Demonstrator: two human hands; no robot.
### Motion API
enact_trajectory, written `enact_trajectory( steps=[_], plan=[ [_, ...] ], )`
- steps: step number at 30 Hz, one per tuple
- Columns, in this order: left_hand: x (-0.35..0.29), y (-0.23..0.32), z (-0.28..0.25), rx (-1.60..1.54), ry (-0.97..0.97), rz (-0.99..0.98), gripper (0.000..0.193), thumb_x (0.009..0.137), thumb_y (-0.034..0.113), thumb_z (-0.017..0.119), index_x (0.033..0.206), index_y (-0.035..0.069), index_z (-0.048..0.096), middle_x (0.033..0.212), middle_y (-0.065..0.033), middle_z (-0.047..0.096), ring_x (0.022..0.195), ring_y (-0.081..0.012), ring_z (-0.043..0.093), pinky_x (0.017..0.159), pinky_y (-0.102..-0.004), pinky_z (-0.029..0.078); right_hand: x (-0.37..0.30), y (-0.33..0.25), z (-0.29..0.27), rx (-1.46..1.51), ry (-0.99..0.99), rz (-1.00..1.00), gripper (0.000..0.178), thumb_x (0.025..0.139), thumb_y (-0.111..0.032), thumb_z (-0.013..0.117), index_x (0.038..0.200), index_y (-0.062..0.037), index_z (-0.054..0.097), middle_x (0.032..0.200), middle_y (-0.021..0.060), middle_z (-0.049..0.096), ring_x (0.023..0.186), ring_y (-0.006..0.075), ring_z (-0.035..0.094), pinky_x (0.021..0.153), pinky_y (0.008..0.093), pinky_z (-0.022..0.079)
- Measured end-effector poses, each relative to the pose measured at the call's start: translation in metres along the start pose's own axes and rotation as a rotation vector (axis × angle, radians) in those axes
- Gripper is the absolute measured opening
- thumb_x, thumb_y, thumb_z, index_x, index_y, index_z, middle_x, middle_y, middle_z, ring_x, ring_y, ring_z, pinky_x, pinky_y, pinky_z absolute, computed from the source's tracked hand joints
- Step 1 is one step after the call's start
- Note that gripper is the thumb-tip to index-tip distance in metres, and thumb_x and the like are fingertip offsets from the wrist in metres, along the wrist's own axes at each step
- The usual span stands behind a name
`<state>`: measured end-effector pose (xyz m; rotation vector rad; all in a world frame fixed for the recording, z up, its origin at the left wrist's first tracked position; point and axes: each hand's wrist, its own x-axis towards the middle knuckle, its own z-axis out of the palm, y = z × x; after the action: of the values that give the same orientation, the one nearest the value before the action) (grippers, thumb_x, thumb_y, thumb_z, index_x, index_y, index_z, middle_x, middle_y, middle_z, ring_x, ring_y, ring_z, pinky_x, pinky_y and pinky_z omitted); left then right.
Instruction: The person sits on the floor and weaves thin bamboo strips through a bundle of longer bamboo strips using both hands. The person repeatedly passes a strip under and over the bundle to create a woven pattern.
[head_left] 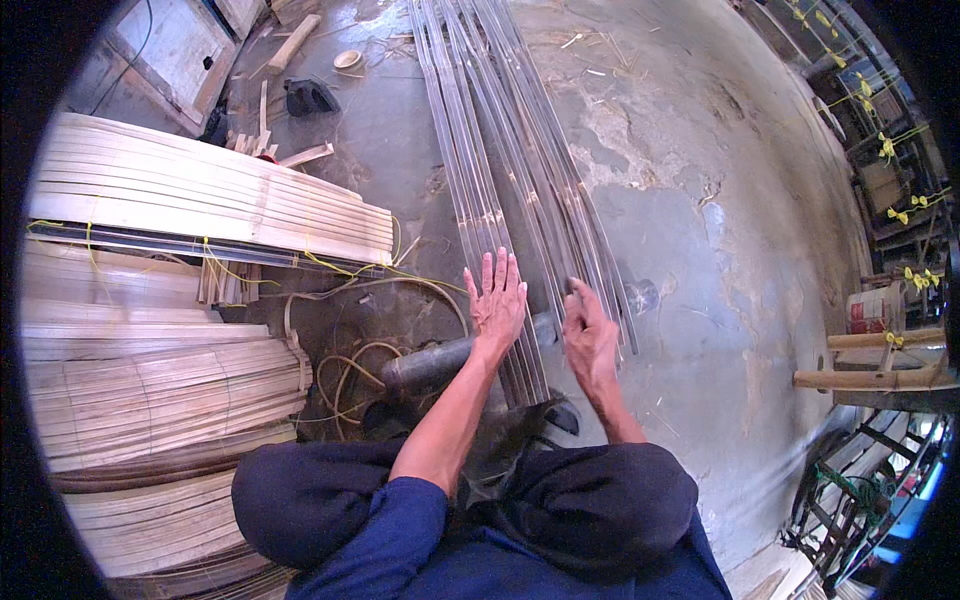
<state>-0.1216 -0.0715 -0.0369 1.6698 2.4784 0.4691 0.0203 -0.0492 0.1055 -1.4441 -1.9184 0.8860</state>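
Head view: the grey, patchy floor (740, 230) takes up most of the scene. Stacked pale slats (175, 375) fill the left side. Long narrow strips (480, 218) lie lengthwise in the middle, running out to the top edge and crossing over a dark grey cylinder (430, 365). Progress, by judgement: handling of the strips appears under way; they are laid roughly parallel in a left and a right group, while no tie is seen around either, and several lie loose with gaps. How much is left cannot be read from this. Appearance: slender, straight, grey-brown, glossy along the edges, with paler node-like bands; near ends uneven. Left hand (496, 308) lies flat over the left group, fingers extended and slightly parted, gripping nothing. Right hand (592, 335) is at the right group, fingers curled; blurred, cannot tell whether a strip is pinched.
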Motion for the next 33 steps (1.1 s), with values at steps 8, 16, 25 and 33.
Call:
enact_trajectory(
  steps=[8, 16, 25, 33],
  plan=[
    [0.006, 0.011, 0.002, 0.043, 0.004, 0.045, 0.057, 0.1, 0.033, 0.039, 0.152, 0.011, 0.03, 0.161, -0.0028, 0.022, 0.149, -0.0238, 0.018, 0.118, -0.0597, 0.007, -0.019, 0.068, 0.061, 0.03, -0.057, -0.047, 0.035, 0.098, -0.019, 0.057, 0.13, -0.0065, 0.06, 0.063, 0.0174, 0.042, 0.053, 0.0142, 0.044, 0.053, 0.0333, 0.042],
    [0.01, 0.002, -0.007, -0.003, -0.008, 0.03, 0.055, 0.101, 0.033, 0.04, 0.151, 0.011, 0.034, 0.16, -0.0035, 0.027, 0.148, -0.0253, 0.021, 0.117, -0.0614, 0.008, -0.017, 0.074, 0.063, -0.16, -0.16, -0.061, 0.033, 0.098, -0.022, 0.056, 0.13, -0.0149, 0.061, 0.076, 0.0279, 0.058, 0.065, 0.0425, 0.062, 0.057, 0.0463, 0.047],
    [0.017, 0.007, 0.001, -0.051, 0.016, 0.03, 0.055, 0.101, 0.04, 0.04, 0.151, 0.017, 0.035, 0.158, -0.0046, 0.029, 0.147, -0.0285, 0.023, 0.113, -0.0682, 0.012, -0.014, 0.075, 0.036, -0.326, -0.261, -0.104, 0.035, 0.096, -0.028, 0.056, 0.129, -0.0211, 0.06, 0.077, 0.024, 0.063, 0.069, 0.0434, 0.063, 0.061, 0.0512, 0.05],
    [0.015, 0.001, -0.001, -0.022, -0.02, 0.002, 0.054, 0.102, 0.041, 0.036, 0.153, 0.024, 0.03, 0.161, -0.0016, 0.024, 0.149, -0.0275, 0.019, 0.114, -0.0674, 0.009, -0.055, 0.076, 0.003, 0.077, -0.44, 0.229, 0.039, 0.095, -0.028, 0.062, 0.133, -0.0192, 0.059, 0.101, 0.0209, 0.069, 0.087, 0.0152, 0.065, 0.078, 0.0318, 0.049]
  ],
)
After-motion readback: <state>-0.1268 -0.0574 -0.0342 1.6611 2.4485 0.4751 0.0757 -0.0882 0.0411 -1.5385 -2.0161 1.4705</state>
